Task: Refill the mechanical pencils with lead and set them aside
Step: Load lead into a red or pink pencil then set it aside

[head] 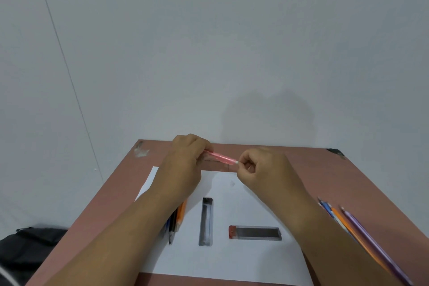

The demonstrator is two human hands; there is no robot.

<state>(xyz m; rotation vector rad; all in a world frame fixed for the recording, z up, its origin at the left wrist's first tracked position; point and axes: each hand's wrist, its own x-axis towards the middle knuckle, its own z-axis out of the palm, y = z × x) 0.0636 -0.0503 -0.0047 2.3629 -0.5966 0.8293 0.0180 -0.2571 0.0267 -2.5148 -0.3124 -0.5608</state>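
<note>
Pink mechanical pencil (219, 157): being held above the far part of the table (301, 169), left hand (185, 160) gripping its left end, right hand (260, 169) pinching its white cap end. Two lead cases (205, 222) (255, 232) are lying on white paper (232, 260). Pencil groups are lying at left (175, 220) and right (362, 237).

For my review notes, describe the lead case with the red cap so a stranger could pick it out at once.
On the reddish-brown table lies a white sheet of paper, and two clear plastic lead cases rest on its near half. The clear lead case with the red cap is the right one. It lies crosswise, while its neighbour, the clear lead case with the black cap, points away from the person.
</note>
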